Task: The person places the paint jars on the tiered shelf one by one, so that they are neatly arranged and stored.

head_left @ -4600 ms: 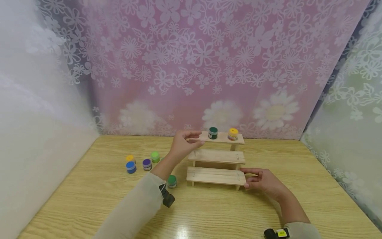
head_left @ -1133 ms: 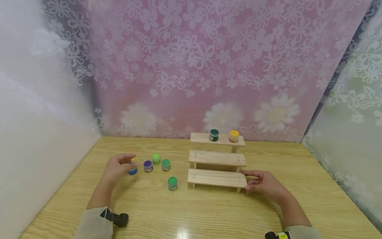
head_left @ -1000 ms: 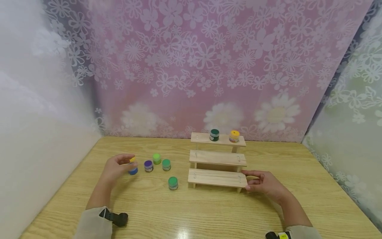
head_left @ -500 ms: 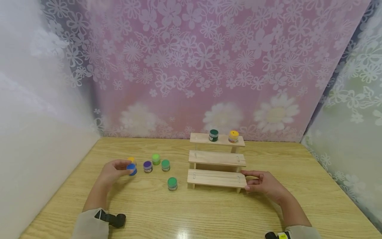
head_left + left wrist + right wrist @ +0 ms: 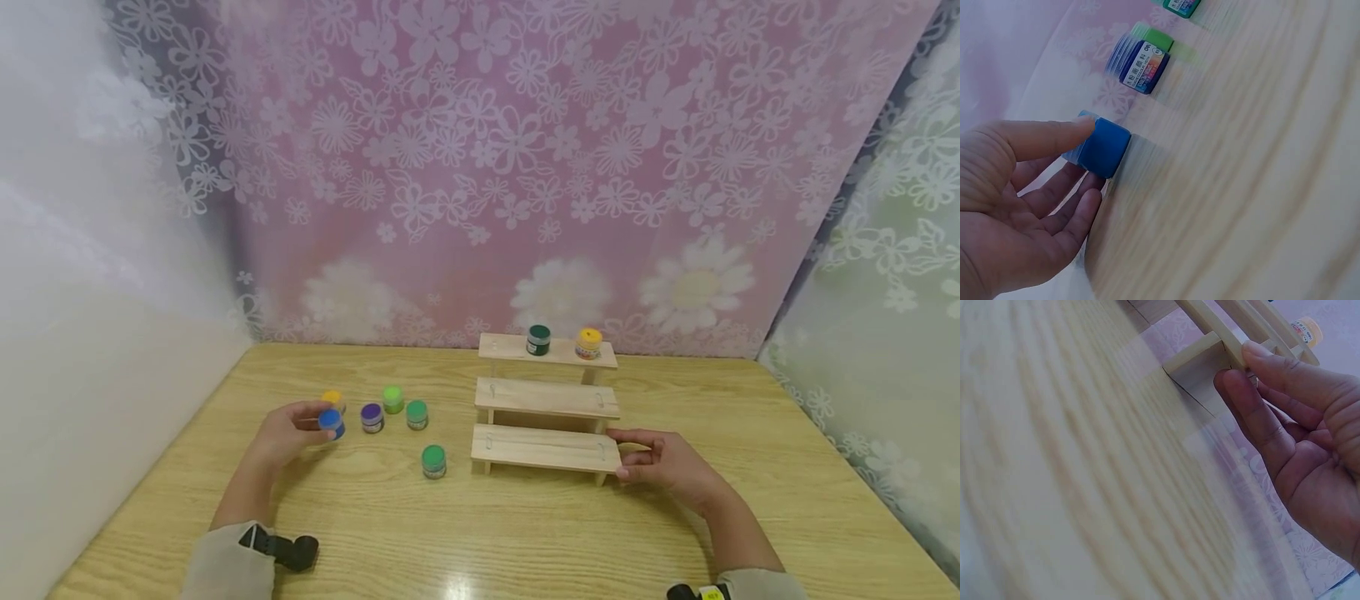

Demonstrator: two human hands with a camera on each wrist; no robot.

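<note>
My left hand (image 5: 282, 435) pinches a blue paint jar (image 5: 1107, 147) between thumb and fingers, low at the table's left side. Right behind that jar stands a yellow-orange paint jar (image 5: 334, 401), partly hidden. A three-step wooden stand (image 5: 547, 398) sits right of centre, and my right hand (image 5: 667, 462) grips the right end of its lowest step. In the right wrist view, thumb and fingertips meet at the end of the step board (image 5: 1232, 353). On the top step are a dark green jar (image 5: 537, 340) and a yellow jar (image 5: 588, 342).
Between left hand and stand are a purple jar (image 5: 372, 418), a light green jar (image 5: 393, 399) and a green jar (image 5: 417, 414). Another green jar (image 5: 433, 461) stands nearer the front. A flowered curtain (image 5: 495, 167) hangs behind the wooden table (image 5: 465, 533).
My left hand has come from the stand's top step across to the left jars, then lowered slightly and taken hold of the blue paint jar. The right hand stays at the stand.
</note>
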